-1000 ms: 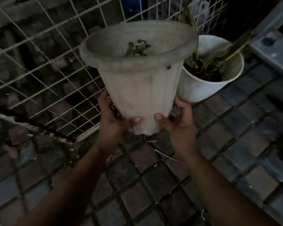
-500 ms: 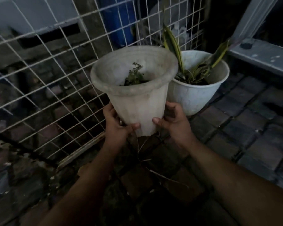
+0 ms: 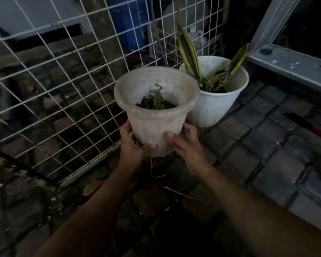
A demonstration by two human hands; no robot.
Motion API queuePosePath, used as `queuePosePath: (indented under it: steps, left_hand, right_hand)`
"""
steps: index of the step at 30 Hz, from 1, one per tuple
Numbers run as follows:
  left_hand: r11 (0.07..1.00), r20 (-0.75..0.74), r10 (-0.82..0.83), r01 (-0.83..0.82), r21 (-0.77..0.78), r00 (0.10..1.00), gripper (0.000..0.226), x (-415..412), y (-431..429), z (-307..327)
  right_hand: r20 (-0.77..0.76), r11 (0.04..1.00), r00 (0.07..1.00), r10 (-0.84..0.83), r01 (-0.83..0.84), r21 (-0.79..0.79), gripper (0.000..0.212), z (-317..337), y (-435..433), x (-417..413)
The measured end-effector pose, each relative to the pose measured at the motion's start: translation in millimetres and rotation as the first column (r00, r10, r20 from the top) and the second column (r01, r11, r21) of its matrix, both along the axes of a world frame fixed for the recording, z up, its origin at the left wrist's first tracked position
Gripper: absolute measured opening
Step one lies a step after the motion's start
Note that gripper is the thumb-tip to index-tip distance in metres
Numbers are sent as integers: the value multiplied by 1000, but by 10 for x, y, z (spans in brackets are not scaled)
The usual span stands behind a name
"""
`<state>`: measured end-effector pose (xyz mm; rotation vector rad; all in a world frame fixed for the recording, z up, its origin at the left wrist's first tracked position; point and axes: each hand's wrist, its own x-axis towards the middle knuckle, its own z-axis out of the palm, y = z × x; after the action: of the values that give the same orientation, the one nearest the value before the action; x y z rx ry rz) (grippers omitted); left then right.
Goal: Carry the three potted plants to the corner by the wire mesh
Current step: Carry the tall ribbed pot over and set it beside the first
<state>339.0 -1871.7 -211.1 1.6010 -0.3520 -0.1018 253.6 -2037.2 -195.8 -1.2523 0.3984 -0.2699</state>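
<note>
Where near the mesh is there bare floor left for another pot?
Bare pavers lie right of the white pot, below the metal sill. Crowded: the grey pot, held by left hand and right hand, sits close beside the white pot against the wire mesh.

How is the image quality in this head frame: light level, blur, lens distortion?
Head view: dim, low light; the forearms and paving at the bottom sink into near-black. The two pale pots, the held pot and the white pot behind it, are the brightest areas, without glare. Detail is soft and noisy throughout. Wide-angle distortion bows the wire mesh lines.
</note>
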Motion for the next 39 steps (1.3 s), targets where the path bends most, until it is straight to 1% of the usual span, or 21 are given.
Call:
queuePosePath:
  steps: [2, 4, 6, 9, 11, 13, 14, 15, 16, 17, 21, 22, 23, 24, 26, 28, 29, 31, 32, 34, 39]
  left_hand:
    - [999, -15, -18, 18, -32, 1000, 134, 2, 2, -7]
    - [999, -14, -29, 29, -21, 999, 125, 3, 5, -58]
    - [1000, -24, -16, 16, 8, 1000, 119, -3, 32, -161]
    - [999, -28, 21, -20, 45, 999, 109, 1, 69, -322]
    - [999, -53, 17, -15, 33, 998, 101, 46, 108, -322]
    - [1000, -97, 28, -29, -11, 995, 90, 105, 163, -229]
    - [997, -130, 43, -51, -57, 991, 76, 140, 205, -160]
    - [987, -186, 48, -75, -142, 981, 60, 174, 247, -60]
    - [972, -240, 45, -98, -214, 970, 48, 221, 284, 68]
    - [960, -268, 40, -112, -258, 963, 43, 281, 306, 224]
    - [956, -163, 24, -71, -285, 986, 28, 512, 332, 786]
    - [957, -166, 29, -75, -280, 986, 29, 555, 322, 875]
    - [962, -187, 33, -82, -261, 982, 33, 596, 313, 951]
    - [969, -214, 34, -85, -234, 976, 37, 628, 293, 1013]
    - [984, -247, 23, -66, -167, 969, 34, 684, 216, 1107]
    - [995, -197, 44, -61, -81, 979, 17, 700, 104, 1157]
    - [996, -159, 59, -69, -53, 985, 22, 704, 49, 1161]
    - [996, -127, 70, -76, -46, 989, 48, 702, -13, 1139]
    - [996, -135, 70, -77, -48, 988, 55, 698, -18, 1142]
    - [996, -148, 80, -84, -21, 986, 61, 712, 7, 1177]
    - [997, -159, 73, -75, -4, 985, 65, 768, 66, 1263]
  right_hand:
    - [-10, 999, 999, -33, 33, 18, 93, -12, 96, 17]
    - [-8, 997, 998, -60, 60, 45, 97, -31, 187, 46]
    - [1, 994, 996, -90, 90, 69, 95, -64, 248, 59]
    - [12, 995, 996, -92, 91, 30, 97, -91, 279, 60]
    - [1, 996, 997, -80, 80, 33, 95, -90, 266, 82]
    - [-15, 997, 998, -59, 59, 41, 90, -79, 213, 100]
    - [-23, 998, 999, -45, 46, 44, 88, -71, 174, 97]
    - [-31, 998, 999, -31, 33, 48, 85, -57, 127, 79]
    - [-33, 998, 999, -24, 26, 53, 82, -46, 73, 59]
    - [-26, 998, 999, -27, 29, 54, 77, -34, 12, 41]
    - [29, 992, 993, -115, 113, 47, 36, 188, -184, 40]
    - [47, 989, 989, -137, 134, 63, 27, 288, -214, 67]
    - [69, 984, 985, -157, 151, 91, 26, 388, -235, 103]
    - [84, 979, 981, -177, 167, 118, 31, 475, -249, 149]
    - [87, 977, 978, -189, 178, 121, 50, 636, -222, 219]
    - [55, 984, 983, -175, 174, 30, 64, 752, -145, 247]
    - [45, 984, 984, -173, 174, -40, 65, 778, -114, 252]
    - [47, 971, 981, -186, 191, -143, 56, 795, -52, 261]
    - [48, 962, 977, -210, 215, -170, 49, 801, -17, 265]
    - [63, 938, 958, -279, 286, -196, 39, 805, 76, 281]
    - [73, 903, 928, -366, 373, -213, 39, 823, 284, 289]
